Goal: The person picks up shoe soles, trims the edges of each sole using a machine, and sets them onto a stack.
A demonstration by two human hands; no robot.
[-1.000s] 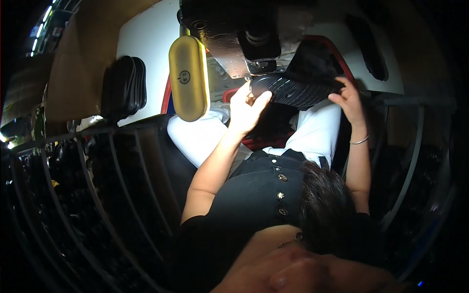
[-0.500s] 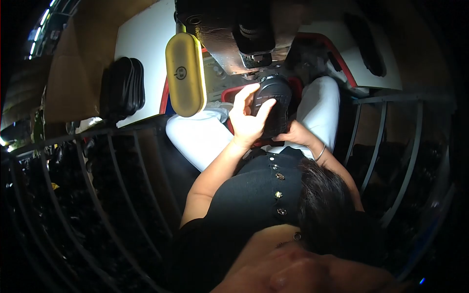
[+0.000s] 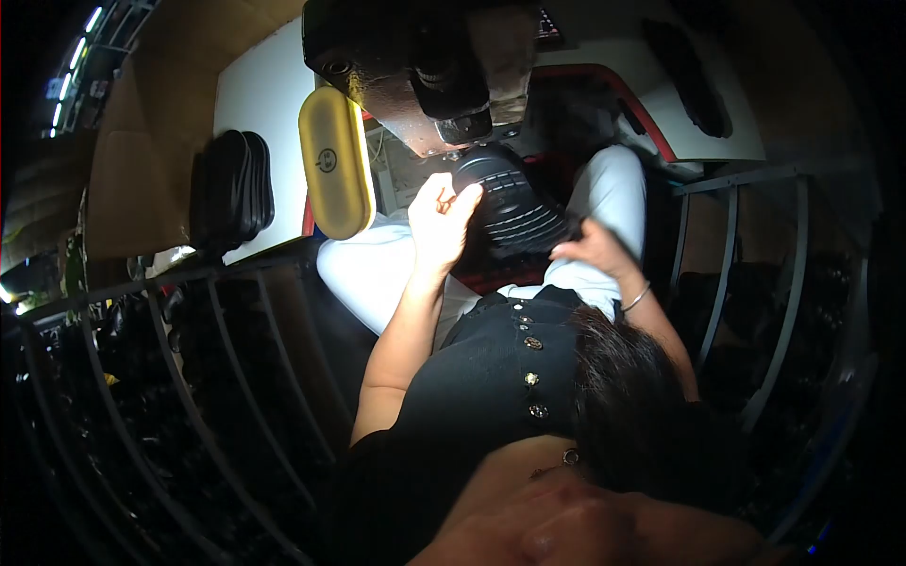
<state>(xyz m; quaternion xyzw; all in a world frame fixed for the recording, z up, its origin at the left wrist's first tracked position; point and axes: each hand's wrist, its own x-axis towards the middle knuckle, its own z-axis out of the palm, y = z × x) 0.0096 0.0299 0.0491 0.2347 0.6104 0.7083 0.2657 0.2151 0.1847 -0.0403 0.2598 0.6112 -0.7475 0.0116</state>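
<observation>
A black shoe (image 3: 514, 203) with a ridged sole faces up under the head of a dark machine (image 3: 425, 71). Its far end lies close below the machine's lower tip. My left hand (image 3: 439, 222) is at the shoe's left edge, fingers curled in and thumb bent toward them. Whether anything is pinched there is hidden by glare. At the near right end of the shoe, my right hand (image 3: 599, 250) grips the edge between thumb and fingers. Part of that grip is hidden.
A yellow oblong cover (image 3: 337, 165) hangs left of the machine. Several black soles (image 3: 231, 189) stand stacked on the white table (image 3: 260, 90). A long dark object (image 3: 687, 80) lies on the right tabletop. Metal railings (image 3: 731, 245) flank both sides.
The shoe has turned, its near end swinging right, and more of the ridged sole shows. My left fingers have curled off its edge; my right hand has moved right. The view has shifted slightly.
</observation>
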